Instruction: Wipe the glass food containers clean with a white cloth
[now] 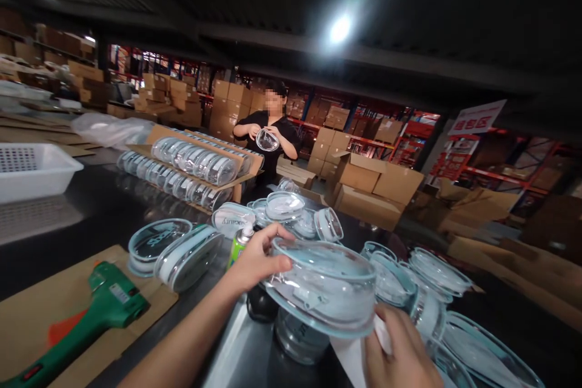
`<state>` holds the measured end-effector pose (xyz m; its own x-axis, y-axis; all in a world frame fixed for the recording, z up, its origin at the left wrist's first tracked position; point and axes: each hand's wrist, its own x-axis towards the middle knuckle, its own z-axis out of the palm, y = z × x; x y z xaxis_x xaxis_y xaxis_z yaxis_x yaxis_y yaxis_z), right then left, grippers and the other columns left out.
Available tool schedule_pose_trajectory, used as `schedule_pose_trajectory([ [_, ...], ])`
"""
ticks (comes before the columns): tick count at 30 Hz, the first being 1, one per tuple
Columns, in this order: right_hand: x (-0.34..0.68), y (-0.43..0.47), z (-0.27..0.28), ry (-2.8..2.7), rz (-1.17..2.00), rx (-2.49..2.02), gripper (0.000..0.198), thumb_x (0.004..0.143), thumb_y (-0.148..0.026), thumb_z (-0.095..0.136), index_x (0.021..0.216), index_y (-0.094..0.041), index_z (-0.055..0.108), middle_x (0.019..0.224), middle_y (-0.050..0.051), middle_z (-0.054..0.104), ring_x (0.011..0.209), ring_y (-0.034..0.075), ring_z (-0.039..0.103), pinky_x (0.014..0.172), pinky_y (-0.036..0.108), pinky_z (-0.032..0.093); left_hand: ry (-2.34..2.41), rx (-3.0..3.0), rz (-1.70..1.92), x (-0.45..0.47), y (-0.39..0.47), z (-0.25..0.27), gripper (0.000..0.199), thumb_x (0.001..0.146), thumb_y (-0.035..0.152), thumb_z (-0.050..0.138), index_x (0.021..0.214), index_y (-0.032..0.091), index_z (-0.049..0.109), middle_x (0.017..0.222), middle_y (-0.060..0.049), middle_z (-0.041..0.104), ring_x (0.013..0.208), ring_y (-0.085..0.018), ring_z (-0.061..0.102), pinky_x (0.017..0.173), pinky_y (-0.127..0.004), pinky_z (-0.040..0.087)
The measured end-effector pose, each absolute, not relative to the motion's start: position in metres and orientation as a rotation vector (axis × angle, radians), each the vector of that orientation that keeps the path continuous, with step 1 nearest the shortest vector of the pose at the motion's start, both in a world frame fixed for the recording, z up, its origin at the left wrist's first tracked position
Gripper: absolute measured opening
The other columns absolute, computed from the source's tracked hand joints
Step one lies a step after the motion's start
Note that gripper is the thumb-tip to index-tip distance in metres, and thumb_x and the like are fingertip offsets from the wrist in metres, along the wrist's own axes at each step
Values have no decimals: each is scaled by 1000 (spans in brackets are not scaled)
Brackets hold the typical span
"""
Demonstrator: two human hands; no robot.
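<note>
A clear plastic cosmetic pouch (322,288) with pale teal edging is tilted in front of me. My left hand (264,257) grips its left end, thumb on the near side. At the pouch's right end, my right hand (402,348) is closed on a white cloth or tissue (352,357) that touches the rim. Beneath the held pouch stands another clear pouch (302,336). A green-labelled spray can (238,247) with a white nozzle is just behind my left wrist. Two more pouches (159,242) lie left of my forearm.
A green hot glue gun (113,297) rests on a cardboard sheet (107,260) at left. Several pouches (439,273) are piled at right. Farther back are rows of pouches in a cardboard tray (250,179), a white basket (40,185), open cartons (364,182) and a person (268,133) holding a pouch.
</note>
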<state>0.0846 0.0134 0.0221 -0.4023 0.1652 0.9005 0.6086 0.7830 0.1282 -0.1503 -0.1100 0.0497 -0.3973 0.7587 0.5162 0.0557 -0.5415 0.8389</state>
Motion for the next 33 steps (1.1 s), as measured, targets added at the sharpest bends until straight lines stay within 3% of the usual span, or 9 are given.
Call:
schedule_pose_trajectory([
  [6,83,15,18,-1995,-413,-671,22,92,-31,37,103,-23,54,100,3,65,80,19,66,62,27,47,1199,1325,1949,-136,-118,53,66,52,59,84,96,18,57,85,-1,60,73,-15,51,63,-24,34],
  [15,73,1,18,-2056,-135,-828,15,86,-30,38,90,-24,51,97,6,61,84,25,61,65,33,45,1501,1323,1917,-117,-131,63,68,47,58,84,97,19,58,106,-8,65,96,-28,55,78,-31,38],
  [19,70,0,19,-2050,-120,-844,24,88,-34,38,100,-23,54,103,8,61,89,27,61,66,34,47,1514,1325,1892,-115,-133,64,70,47,57,85,100,19,59,108,-8,65,99,-30,55,81,-33,39],
  [24,74,12,8,-2062,-193,-866,31,87,-36,38,103,-21,60,105,11,63,82,26,63,62,33,46,1534,1324,1834,-109,-133,63,79,44,54,89,109,22,58,106,-5,64,101,-31,55,84,-35,41],
  [30,77,14,8,-1964,-222,-796,34,88,-34,37,112,-18,56,106,11,64,86,27,64,71,35,47,1152,1367,1824,-96,-129,56,105,42,30,96,134,33,46,139,-2,53,130,-29,45,111,-37,30],
  [33,78,10,10,-1875,-213,-751,32,89,-35,39,110,-19,57,107,11,64,88,25,63,73,33,46,969,1354,1797,-92,-126,53,120,41,23,96,143,32,34,145,-6,48,136,-28,41,118,-39,24],
])
